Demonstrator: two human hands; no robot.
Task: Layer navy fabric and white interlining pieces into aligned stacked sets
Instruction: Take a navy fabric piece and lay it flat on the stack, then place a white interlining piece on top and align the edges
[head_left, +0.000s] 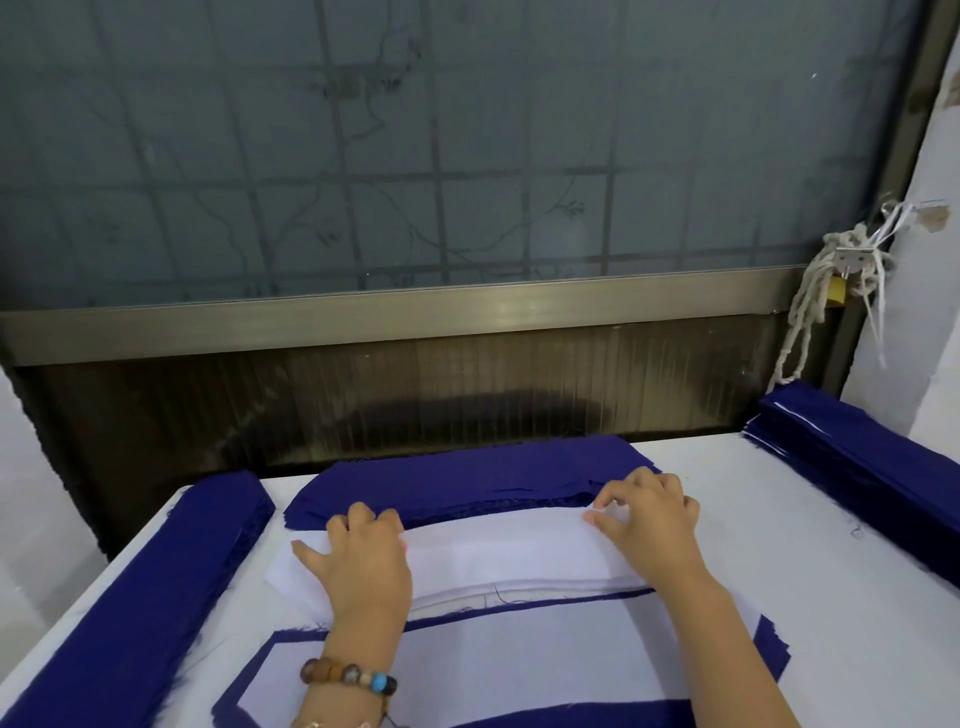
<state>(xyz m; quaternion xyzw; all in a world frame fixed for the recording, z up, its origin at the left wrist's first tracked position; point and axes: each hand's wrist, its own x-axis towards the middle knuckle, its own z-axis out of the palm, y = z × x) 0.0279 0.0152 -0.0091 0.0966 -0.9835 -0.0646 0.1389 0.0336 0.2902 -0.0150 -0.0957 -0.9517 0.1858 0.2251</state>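
Both hands are on the white interlining stack (519, 556), which lies mid-table, just in front of a navy fabric stack (467, 483). The left hand (363, 566) sits on its left end, thumb splayed, fingers curled over the far edge. The right hand (649, 519) pinches the far edge at the right end, thumb against fingertips. Toward the table's (779, 519) front edge lies 1 layered set (519, 654) — white on navy.

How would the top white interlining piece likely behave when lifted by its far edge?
Probably floppy: the white interlining piece bends softly where the right hand pinches its edge. Likely very light, being thin; it may slide on the interlining stack beneath.
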